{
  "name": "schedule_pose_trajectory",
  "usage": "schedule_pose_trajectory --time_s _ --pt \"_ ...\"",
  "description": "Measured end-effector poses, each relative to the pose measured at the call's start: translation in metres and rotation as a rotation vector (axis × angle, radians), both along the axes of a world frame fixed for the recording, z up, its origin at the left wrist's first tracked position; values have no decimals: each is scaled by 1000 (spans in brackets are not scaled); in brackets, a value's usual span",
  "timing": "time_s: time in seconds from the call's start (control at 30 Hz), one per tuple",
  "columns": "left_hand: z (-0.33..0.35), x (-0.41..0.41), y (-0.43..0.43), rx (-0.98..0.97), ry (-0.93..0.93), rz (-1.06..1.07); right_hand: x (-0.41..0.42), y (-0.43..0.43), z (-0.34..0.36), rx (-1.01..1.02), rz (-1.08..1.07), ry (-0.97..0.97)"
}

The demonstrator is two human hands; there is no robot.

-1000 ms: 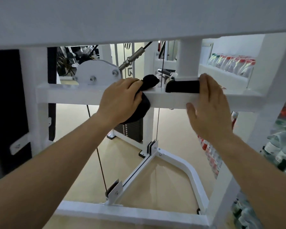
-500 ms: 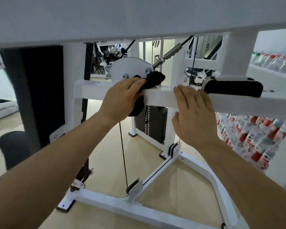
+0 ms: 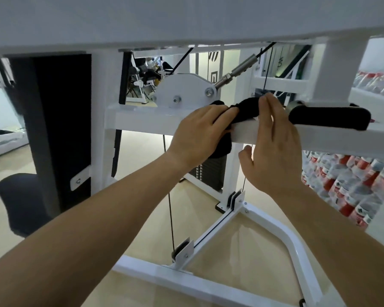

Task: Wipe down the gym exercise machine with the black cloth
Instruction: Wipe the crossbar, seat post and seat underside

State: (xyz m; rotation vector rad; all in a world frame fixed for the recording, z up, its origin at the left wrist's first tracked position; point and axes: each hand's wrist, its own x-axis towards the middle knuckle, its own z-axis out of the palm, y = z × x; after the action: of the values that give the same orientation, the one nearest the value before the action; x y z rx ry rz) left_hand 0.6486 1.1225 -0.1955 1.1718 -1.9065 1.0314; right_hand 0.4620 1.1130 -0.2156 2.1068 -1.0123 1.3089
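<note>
**Snagging and slippage risk**

At frame centre, the left hand (image 3: 200,134) gripped the crumpled black fabric cloth (image 3: 246,108) with curled fingers against the white steel crossbar (image 3: 142,120). The right hand (image 3: 273,151) had its fingers straight and pressed together, tips on the cloth's end. The loose end could probably catch on the bolted white pulley plate (image 3: 182,89) just behind, or slide off the bar

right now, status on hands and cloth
Left hand grips crumpled black cloth on white metal crossbar. Right hand flat on bar, touching cloth. Black padded handle close on the right.
</note>
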Motion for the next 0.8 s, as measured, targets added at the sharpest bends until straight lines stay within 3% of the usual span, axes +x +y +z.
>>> schedule_pose_trajectory --time_s 0.13,0.5,0.8 --pt "-3 54 10 13 42 91 40 0 7 12 11 98" --pt "7 173 55 129 143 349 94 -4 9 -5 -30 45" --pt "-1 150 51 59 196 359 79 -3 6 3 117 24"
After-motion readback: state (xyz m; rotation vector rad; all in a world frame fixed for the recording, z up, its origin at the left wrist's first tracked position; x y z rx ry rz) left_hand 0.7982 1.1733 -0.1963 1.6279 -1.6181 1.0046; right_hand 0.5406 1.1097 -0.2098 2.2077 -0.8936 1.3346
